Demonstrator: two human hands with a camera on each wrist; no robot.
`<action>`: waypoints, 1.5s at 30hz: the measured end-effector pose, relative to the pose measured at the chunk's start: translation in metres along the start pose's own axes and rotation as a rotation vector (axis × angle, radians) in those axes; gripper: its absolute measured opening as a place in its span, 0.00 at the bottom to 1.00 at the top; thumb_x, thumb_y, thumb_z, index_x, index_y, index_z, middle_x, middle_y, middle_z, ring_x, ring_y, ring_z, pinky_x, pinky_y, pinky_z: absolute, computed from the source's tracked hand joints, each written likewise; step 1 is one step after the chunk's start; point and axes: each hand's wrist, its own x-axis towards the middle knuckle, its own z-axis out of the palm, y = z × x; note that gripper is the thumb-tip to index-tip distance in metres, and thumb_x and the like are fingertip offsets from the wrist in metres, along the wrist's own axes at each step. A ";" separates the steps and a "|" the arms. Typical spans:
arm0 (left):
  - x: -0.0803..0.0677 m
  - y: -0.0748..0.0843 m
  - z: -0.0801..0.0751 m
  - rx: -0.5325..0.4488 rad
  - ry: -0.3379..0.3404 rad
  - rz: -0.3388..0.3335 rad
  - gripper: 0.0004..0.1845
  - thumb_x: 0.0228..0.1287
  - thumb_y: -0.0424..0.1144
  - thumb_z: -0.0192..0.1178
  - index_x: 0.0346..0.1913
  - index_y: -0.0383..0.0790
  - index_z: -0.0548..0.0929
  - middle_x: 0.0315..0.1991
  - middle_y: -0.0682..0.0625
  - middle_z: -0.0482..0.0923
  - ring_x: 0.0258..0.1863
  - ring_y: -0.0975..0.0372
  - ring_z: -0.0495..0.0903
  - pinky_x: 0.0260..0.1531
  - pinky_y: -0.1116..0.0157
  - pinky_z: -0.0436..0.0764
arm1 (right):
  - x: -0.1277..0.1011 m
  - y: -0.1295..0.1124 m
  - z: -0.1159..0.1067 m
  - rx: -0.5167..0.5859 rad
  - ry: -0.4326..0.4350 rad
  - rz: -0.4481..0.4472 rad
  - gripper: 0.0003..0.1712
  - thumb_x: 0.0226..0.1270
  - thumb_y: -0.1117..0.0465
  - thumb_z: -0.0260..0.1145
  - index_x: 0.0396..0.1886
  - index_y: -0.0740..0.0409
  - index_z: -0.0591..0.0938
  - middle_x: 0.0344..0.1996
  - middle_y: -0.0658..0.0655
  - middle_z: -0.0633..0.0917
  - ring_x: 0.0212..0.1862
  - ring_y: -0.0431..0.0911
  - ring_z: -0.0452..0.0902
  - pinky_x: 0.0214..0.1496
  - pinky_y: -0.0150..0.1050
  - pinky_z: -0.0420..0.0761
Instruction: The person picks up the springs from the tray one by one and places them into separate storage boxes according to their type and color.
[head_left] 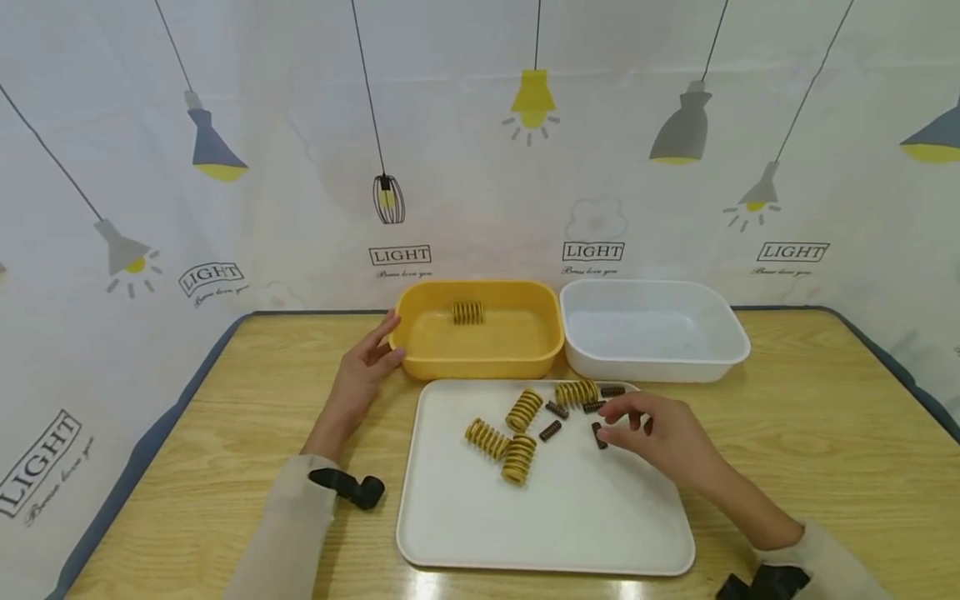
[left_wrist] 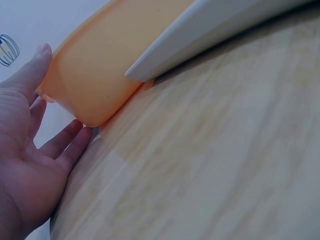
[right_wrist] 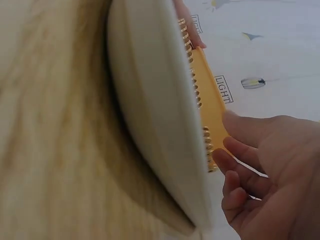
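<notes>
the right hand (head_left: 663, 433) hovers with loosely curled fingers over a small brown spring (head_left: 598, 435) on the white tray (head_left: 555, 517), gripping nothing that i can see. the spring lies just under its fingertips, long axis running near to far. the left hand (head_left: 365, 367), fingers straight, rests against the yellow bin (head_left: 480, 350), well apart.

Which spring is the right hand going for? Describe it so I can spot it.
On the white tray, find the right hand near the far right corner. At its fingertips lies a small dark brown spring. It is far shorter and thinner than the yellow springs.

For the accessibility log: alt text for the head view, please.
A right hand reaches for a small brown spring on a white tray of yellow and brown springs. The left hand touches a yellow bin holding one yellow spring, beside a white bin.
</notes>
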 end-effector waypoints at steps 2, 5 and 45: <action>0.001 -0.005 -0.001 0.001 0.004 0.007 0.30 0.68 0.35 0.58 0.71 0.40 0.64 0.74 0.56 0.52 0.66 0.48 0.64 0.53 0.74 0.72 | 0.000 0.004 0.002 0.011 0.002 0.003 0.15 0.56 0.49 0.73 0.40 0.50 0.86 0.32 0.42 0.83 0.31 0.42 0.72 0.31 0.33 0.74; 0.003 -0.012 -0.002 0.007 0.010 0.010 0.31 0.67 0.37 0.59 0.71 0.43 0.64 0.74 0.58 0.53 0.65 0.50 0.65 0.53 0.73 0.73 | -0.001 0.007 0.006 0.032 0.012 0.013 0.18 0.54 0.46 0.74 0.40 0.50 0.86 0.34 0.44 0.83 0.33 0.44 0.71 0.33 0.34 0.72; 0.008 -0.023 -0.005 0.019 0.017 0.031 0.31 0.67 0.40 0.60 0.72 0.46 0.65 0.73 0.62 0.54 0.64 0.51 0.66 0.54 0.74 0.72 | 0.002 0.026 0.012 -0.039 -0.083 -0.243 0.13 0.57 0.62 0.73 0.42 0.48 0.85 0.39 0.42 0.82 0.40 0.39 0.75 0.41 0.35 0.76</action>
